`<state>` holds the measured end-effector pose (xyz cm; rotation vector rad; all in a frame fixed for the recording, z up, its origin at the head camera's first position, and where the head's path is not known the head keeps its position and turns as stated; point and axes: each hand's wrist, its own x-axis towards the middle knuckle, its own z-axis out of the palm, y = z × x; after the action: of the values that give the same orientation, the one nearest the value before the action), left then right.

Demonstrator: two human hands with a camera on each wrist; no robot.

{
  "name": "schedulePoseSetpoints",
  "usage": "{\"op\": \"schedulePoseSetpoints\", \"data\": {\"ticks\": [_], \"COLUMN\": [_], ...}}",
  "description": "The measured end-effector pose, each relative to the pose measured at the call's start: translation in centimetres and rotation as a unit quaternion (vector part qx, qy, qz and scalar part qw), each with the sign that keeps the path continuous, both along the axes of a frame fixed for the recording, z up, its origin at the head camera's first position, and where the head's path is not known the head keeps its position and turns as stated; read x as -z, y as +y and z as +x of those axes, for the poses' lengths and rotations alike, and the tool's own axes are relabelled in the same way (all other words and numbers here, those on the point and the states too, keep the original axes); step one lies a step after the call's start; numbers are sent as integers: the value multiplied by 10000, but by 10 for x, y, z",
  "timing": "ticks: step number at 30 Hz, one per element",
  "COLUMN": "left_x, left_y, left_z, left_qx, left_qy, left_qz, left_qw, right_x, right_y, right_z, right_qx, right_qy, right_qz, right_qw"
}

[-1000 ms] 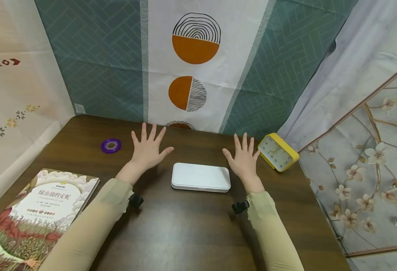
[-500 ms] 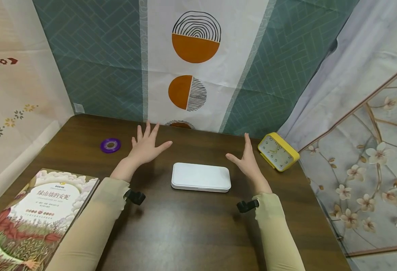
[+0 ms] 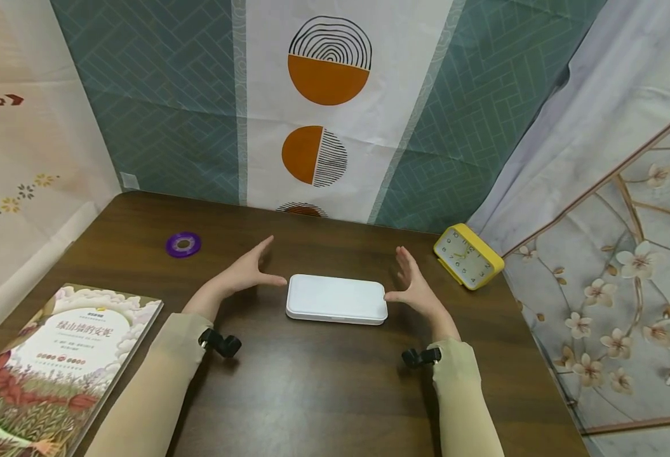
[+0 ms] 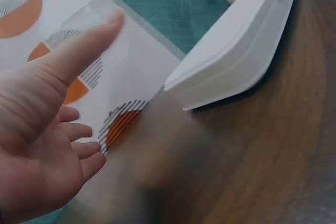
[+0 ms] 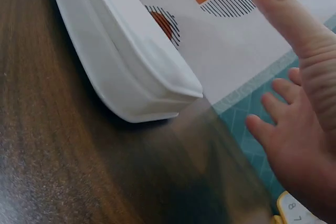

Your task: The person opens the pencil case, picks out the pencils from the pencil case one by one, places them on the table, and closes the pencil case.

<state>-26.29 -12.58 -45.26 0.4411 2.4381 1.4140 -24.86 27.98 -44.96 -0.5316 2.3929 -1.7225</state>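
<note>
From where I stand, a white, flat, round-cornered rectangular case (image 3: pixel 336 298) lies on the dark-brown wooden surface (image 3: pixel 323 393) between the person's hands, the left grip (image 3: pixel 243 274) just beside its left end, the right grip (image 3: pixel 418 294) just beside its right. Left of the left grip and farther back lies a purple flat ring (image 3: pixel 171 244); nearer the person, at the left, lies a multicoloured rectangular paper book (image 3: pixel 72 362). Behind and right of the right grip stands a yellow, rectangular clock (image 3: pixel 468 257).
</note>
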Motion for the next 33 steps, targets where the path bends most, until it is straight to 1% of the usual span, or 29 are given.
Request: {"op": "schedulePoseSetpoints", "data": {"ticks": [2, 5, 10, 14, 16, 19, 25, 28, 33], "left_x": [5, 10, 15, 17, 18, 18, 19, 19, 20], "left_y": [1, 4, 8, 10, 12, 15, 23, 26, 29], "left_z": [2, 5, 11, 13, 13, 12, 12, 13, 15], "left_qx": [113, 278, 562, 899, 1090, 1255, 1333, 1334, 1256], "left_qy": [-82, -223, -342, -294, -176, -47, 73, 47, -112], "left_qz": [133, 314, 607, 708, 709, 700, 601, 577, 344], "left_qw": [9998, 9989, 9960, 9930, 9914, 9896, 9892, 9894, 9914], "right_x": [3, 6, 11, 13, 13, 13, 15, 16, 17], "right_y": [1, 3, 3, 1, 1, 2, 3, 1, 0], "right_z": [1, 4, 10, 14, 14, 14, 13, 14, 14], "right_qx": [-227, -515, -891, -1087, -1108, -1083, -1188, -1236, -1275], "right_qy": [-135, -284, -527, -744, -825, -912, -1037, -1056, -992], "right_qz": [-65, -4, 302, 467, 485, 519, 593, 670, 798], "right_qw": [9996, 9983, 9942, 9902, 9892, 9886, 9857, 9844, 9836]}}
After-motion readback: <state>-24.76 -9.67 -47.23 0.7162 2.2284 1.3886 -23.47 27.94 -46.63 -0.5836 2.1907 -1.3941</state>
